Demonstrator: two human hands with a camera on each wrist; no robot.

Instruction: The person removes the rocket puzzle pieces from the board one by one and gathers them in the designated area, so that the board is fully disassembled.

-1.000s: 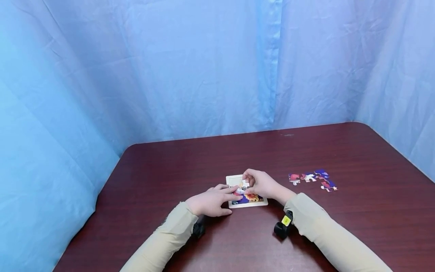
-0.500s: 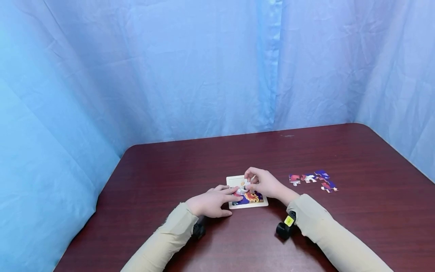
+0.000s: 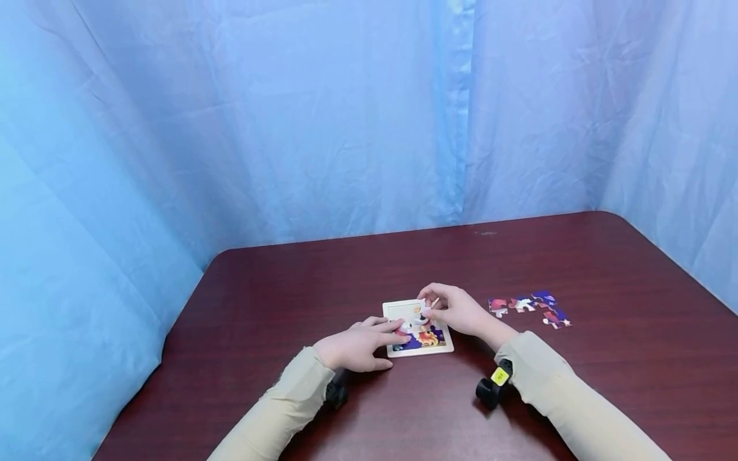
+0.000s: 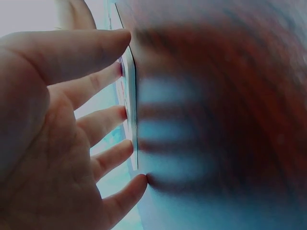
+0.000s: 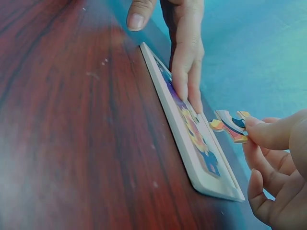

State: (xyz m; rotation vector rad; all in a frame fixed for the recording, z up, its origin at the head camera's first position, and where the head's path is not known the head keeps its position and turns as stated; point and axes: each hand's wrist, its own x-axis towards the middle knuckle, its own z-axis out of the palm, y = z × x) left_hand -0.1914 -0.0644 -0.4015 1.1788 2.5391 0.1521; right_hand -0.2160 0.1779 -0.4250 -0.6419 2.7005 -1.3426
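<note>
A white-framed puzzle board (image 3: 419, 353) lies on the table, its lower part filled with purple and orange pieces. My left hand (image 3: 359, 346) rests on its left side, fingers spread and nearly straight, with fingertips touching the board. In the left wrist view the thumb (image 4: 91, 50) lies at the board's edge. My right hand (image 3: 458, 312) pinches a puzzle piece (image 5: 231, 125) between thumb and index finger. That piece, printed in white, black and orange, is held above the board's right side, tilted and apart from it in the right wrist view.
Several loose puzzle pieces (image 3: 553, 315) lie to the right of the board on the dark red table (image 3: 323, 282). Light blue curtains (image 3: 346, 128) hang behind the table and along its sides. A black wrist camera (image 3: 491, 387) sits below the right forearm.
My right hand has drawn slightly to the right, and the piece it pinches has come up off the board and tilted. My left hand has stayed on the board.
</note>
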